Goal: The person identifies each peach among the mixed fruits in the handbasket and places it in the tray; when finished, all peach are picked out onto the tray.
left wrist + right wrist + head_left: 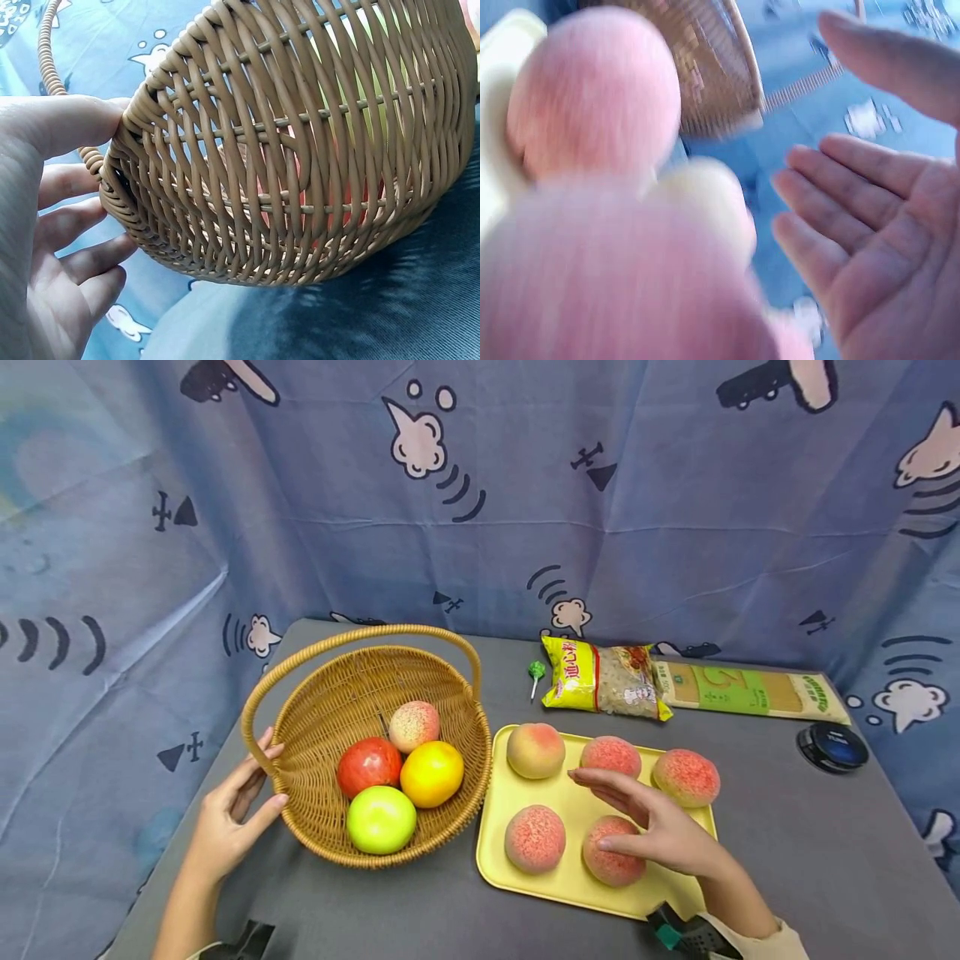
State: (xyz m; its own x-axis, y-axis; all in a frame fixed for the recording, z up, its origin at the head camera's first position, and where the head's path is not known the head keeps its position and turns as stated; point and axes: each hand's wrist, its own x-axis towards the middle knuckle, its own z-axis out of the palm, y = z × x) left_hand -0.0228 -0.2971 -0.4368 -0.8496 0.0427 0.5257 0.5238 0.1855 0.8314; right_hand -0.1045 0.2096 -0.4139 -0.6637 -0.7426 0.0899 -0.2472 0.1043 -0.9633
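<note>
A round wicker basket [315,835] with a tall handle stands on the left. In it lie a red apple [369,767], a green apple [381,820], a yellow-orange fruit [432,774] and a peach [414,727]. My left hand [234,814] grips the basket's left rim near the handle's foot; up close, the thumb and fingertips [112,225] meet the woven edge. Above a yellow tray [570,893] of several peaches [535,839], my right hand [660,827] hovers, fingers extended and thumb apart, palm [900,270] bare. It overlaps the near-right peach [615,864] in the head view.
Behind the tray lie a green lollipop [536,671], a yellow food bag [606,678] and a long noodle pack [750,690]. A dark round tin [832,747] sits at the right. A blue patterned curtain [495,527] hangs behind the grey table [787,860].
</note>
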